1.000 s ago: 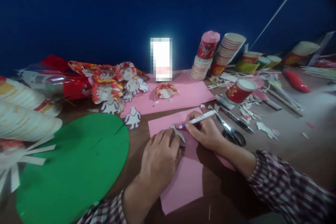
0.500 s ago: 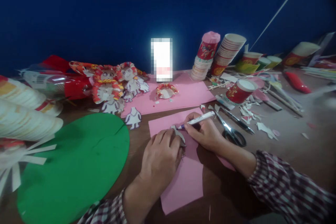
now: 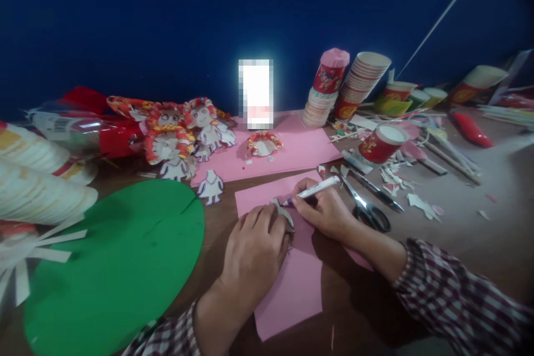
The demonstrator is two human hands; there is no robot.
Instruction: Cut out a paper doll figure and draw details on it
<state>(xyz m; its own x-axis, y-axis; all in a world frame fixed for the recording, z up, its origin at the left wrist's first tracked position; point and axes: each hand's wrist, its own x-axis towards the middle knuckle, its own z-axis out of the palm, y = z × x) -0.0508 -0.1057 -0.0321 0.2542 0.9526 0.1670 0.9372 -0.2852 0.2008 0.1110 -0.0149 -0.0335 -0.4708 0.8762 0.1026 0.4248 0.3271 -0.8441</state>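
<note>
My right hand is closed round a white marker pen with a purple end, its tip at the edge of a small white paper cutout. My left hand lies over the cutout with fingers curled and close together, holding it against the pink paper. Most of the cutout is hidden under those fingers. Left of the pink paper lies a dress-shaped white paper cutout with a purple outline. Black-handled scissors lie just beyond my right wrist, beside a black pen.
A green oval sheet covers the left. Paper dolls and a red-and-yellow ring stand behind. Stacked paper cups, a single red cup and paper scraps occupy the right. A bright pixelated screen is at the back.
The marker's back end has tilted slightly to the left and down, its tip staying at the cutout's edge. My left hand keeps its hold. The whole view has shifted very slightly.
</note>
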